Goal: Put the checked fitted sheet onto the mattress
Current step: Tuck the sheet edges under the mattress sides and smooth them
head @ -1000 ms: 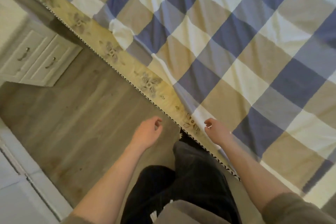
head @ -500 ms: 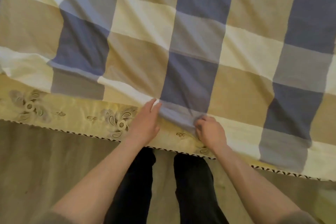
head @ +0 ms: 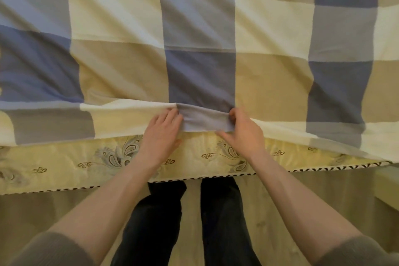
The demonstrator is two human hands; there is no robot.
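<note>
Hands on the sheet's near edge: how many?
2. The left hand rests flat on the checked sheet left of the grey fold; right hand pinches that fold's right end. None hidden.

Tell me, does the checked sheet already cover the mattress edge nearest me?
No: the sheet ends short, leaving a strip of yellow patterned mattress bare along the piped edge.
</note>
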